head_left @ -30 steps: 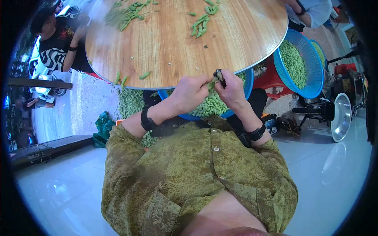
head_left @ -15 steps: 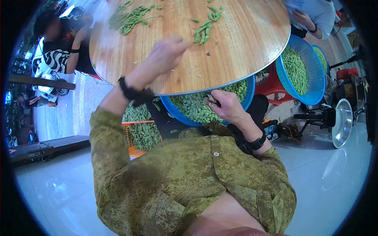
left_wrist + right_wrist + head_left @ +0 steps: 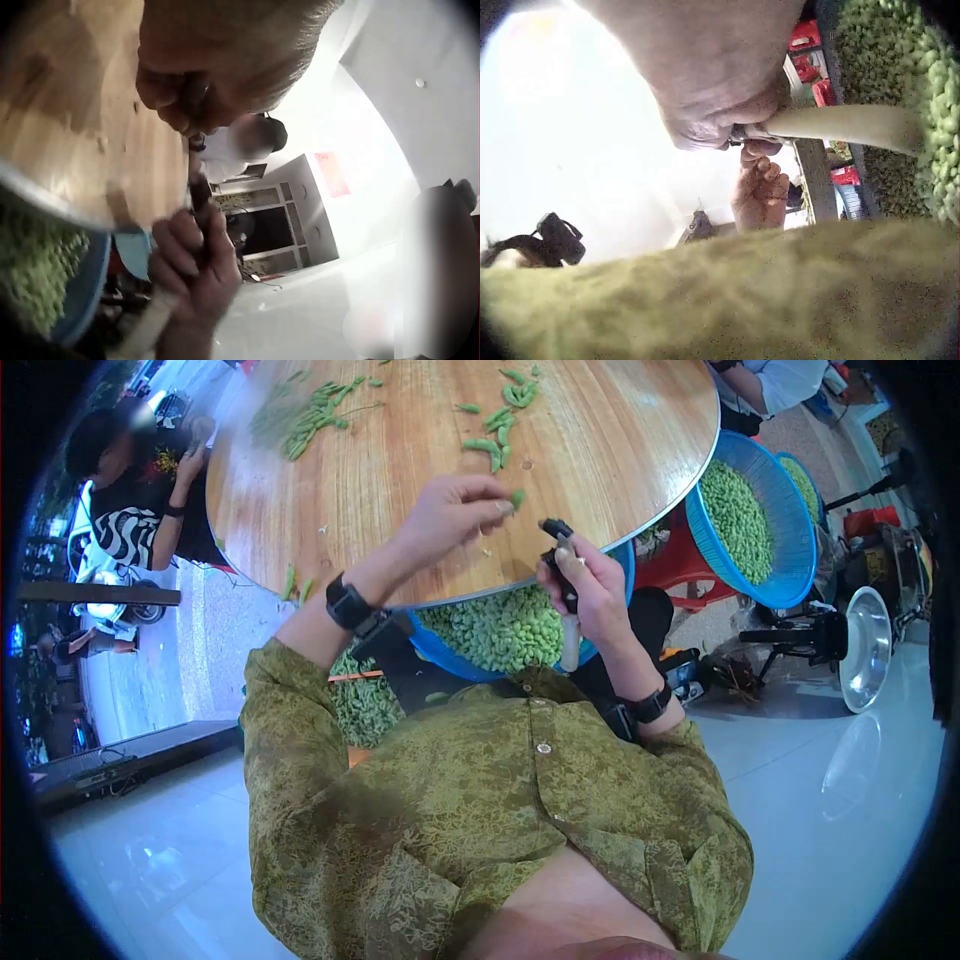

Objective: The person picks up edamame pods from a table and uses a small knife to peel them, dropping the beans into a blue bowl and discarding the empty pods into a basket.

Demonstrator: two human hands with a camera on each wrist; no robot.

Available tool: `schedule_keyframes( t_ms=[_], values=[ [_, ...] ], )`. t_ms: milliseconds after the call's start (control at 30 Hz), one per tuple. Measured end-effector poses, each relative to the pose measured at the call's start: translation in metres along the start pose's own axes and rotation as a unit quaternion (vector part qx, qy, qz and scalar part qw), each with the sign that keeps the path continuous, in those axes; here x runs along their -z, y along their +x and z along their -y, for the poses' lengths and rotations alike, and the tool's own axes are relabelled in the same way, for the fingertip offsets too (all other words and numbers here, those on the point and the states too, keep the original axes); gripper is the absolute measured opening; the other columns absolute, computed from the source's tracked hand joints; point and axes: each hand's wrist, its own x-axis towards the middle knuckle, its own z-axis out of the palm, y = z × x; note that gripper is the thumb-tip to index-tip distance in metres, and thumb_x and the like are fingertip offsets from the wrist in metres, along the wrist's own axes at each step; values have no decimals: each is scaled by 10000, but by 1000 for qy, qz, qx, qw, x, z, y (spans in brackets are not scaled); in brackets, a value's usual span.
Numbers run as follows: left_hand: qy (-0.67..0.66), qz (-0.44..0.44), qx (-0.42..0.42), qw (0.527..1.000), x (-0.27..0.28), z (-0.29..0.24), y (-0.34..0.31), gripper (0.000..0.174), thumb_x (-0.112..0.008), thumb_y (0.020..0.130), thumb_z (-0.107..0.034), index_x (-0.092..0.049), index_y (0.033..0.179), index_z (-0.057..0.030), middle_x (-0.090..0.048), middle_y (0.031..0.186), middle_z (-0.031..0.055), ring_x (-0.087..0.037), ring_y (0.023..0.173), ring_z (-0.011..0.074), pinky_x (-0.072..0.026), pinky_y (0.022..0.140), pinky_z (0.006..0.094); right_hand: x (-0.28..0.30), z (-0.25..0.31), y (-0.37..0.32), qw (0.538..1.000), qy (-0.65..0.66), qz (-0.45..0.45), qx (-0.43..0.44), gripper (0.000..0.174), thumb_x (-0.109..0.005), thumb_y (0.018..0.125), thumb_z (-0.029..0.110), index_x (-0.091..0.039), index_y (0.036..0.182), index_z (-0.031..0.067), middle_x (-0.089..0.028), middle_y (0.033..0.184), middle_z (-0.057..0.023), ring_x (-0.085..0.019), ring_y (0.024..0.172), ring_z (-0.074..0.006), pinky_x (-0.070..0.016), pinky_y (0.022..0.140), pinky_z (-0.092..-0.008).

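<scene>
Round wooden table (image 3: 420, 460) — green pods (image 3: 318, 418) scattered on it.

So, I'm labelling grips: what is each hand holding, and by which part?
The left hand pinches a green pod by one end; the right hand grips a long pale object near one end, its other end free.

Tabletop (image 3: 420, 480) light grained wood, smooth; basin (image 3: 866, 650) shiny metal; baskets (image 3: 798, 575) blue plastic; floor (image 3: 790, 810) glossy.

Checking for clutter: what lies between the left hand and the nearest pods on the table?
Only bare tabletop between left hand and pods, in the head view.
</scene>
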Motion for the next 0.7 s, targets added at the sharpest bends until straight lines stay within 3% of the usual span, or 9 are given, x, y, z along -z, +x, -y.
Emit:
schedule_keyframes(
  t_ms=[33,133,267,467,633,700],
  values=[
    [-91,19,72,993,-7,-3,-10,179,-654,869,-163,-663,970,-15,-581,690,-17,-498,562,39,-393,489,195,-2,-1,3,1000,27,9,-7,351,-468,980,186,-483,1274,-7,-576,810,-59,-461,578,-57,-361,453,-180],
    [-141,35,111,983,-19,-2,-26,164,-659,861,-145,-670,970,-22,-584,688,-22,-495,557,28,-354,455,180,-4,-7,5,996,82,35,-32,395,-468,980,184,-439,1332,7,-570,794,-62,-454,566,-65,-360,445,-184],
    [-136,20,106,985,-25,6,-31,148,-663,854,-123,-667,951,-11,-549,653,-38,-462,535,23,-310,442,177,-13,-7,-1,989,132,53,-51,399,-460,984,174,-430,1349,18,-568,781,-61,-452,562,-65,-358,441,-182],
    [-179,33,92,979,-24,22,-32,138,-659,852,-97,-667,960,-12,-534,668,-56,-425,558,10,-307,475,178,-16,-2,-2,985,147,58,-64,401,-452,981,170,-431,1356,29,-569,770,-44,-445,542,-62,-346,432,-186],
    [-141,11,66,988,-27,16,-36,138,-657,856,-100,-667,965,-16,-538,692,-61,-419,577,3,-311,495,172,-12,-3,-3,982,156,90,-63,389,-472,976,160,-448,1334,12,-559,762,-47,-449,564,-58,-341,425,-179],
    [-114,10,58,992,-27,13,-37,138,-656,857,-101,-668,966,-18,-542,702,-62,-420,587,1,-312,501,169,-14,-6,-4,989,128,59,-50,377,-475,965,142,-467,1326,36,-570,719,-11,-425,474,-47,-325,413,-180]
  ],
)
